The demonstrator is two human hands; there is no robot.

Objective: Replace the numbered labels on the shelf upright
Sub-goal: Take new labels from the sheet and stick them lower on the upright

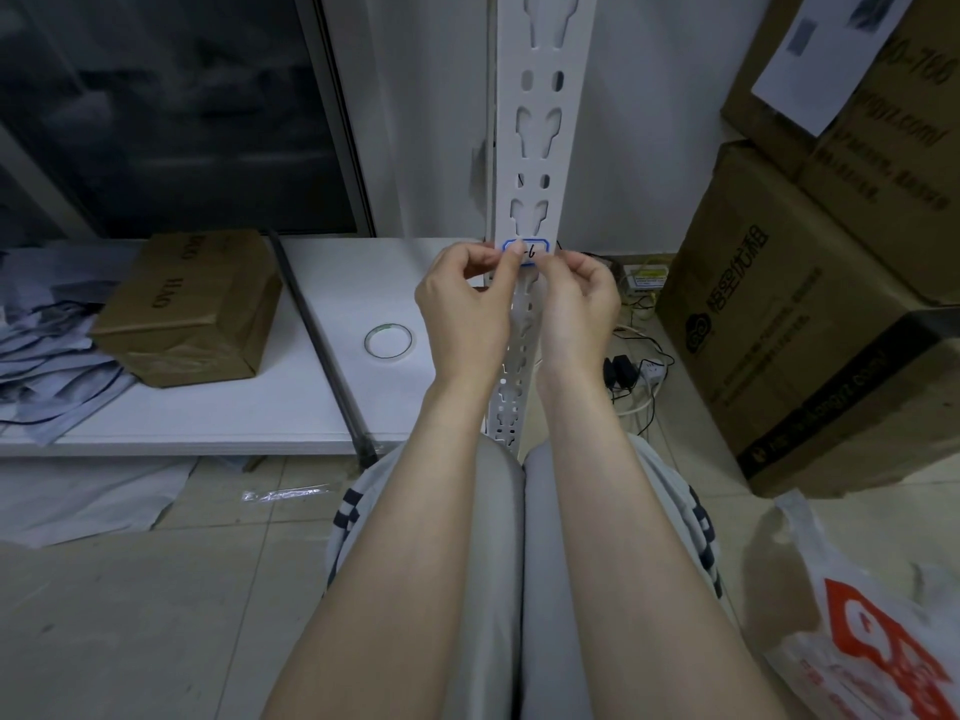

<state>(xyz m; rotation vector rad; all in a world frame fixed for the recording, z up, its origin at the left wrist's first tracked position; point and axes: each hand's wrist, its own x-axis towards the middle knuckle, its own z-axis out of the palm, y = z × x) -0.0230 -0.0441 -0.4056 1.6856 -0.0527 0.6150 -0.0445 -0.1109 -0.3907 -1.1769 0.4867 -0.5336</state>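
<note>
Your left hand and right hand meet at the white shelf upright, both pinching a blue-bordered label against its face. Your left fingertips grip the label's left end, your right fingertips its lower right edge. A handwritten mark shows between them. A roll of tape lies on the low white shelf to your left, beside a brown box.

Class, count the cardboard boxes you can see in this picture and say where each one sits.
3. One small box lies on the white shelf board at left. A large box stands on the floor at right, with another stacked above it. Others may be hidden.
</note>
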